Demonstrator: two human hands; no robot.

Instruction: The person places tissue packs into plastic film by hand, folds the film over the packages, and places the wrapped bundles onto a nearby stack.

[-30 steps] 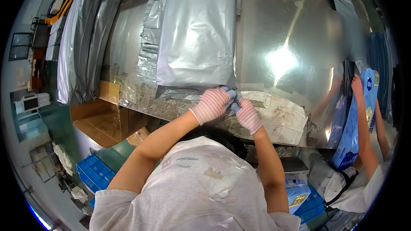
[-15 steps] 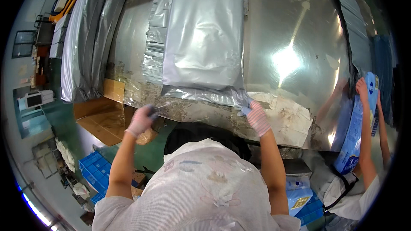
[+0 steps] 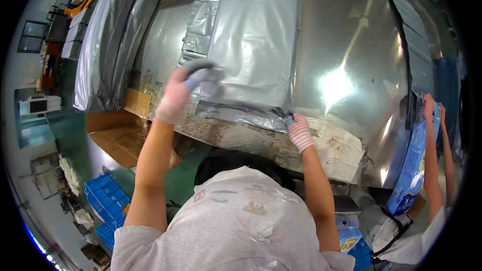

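My left hand (image 3: 176, 94), in a pale knitted glove, is raised over the near left edge of a stack of large grey plastic bags (image 3: 256, 40) and holds a grey tool or roll (image 3: 202, 70) against the top bag. My right hand (image 3: 299, 131), in a striped glove, pinches the near right corner of the same grey bag stack at the edge of the shiny metal table (image 3: 346, 45). The grip of the left fingers is blurred.
More grey bags (image 3: 103, 45) lie piled at the left. Worn paper sheets (image 3: 341, 145) are taped on the table's near edge. A cardboard box (image 3: 120, 130) and blue crates (image 3: 105, 195) stand on the floor. At right another person's hands (image 3: 431, 105) hold a blue bag (image 3: 414, 165).
My hands were together at the bag's near edge, then parted. My left hand swung out to the left and now has come up onto the bag with the grey tool. The right hand stayed at the corner.
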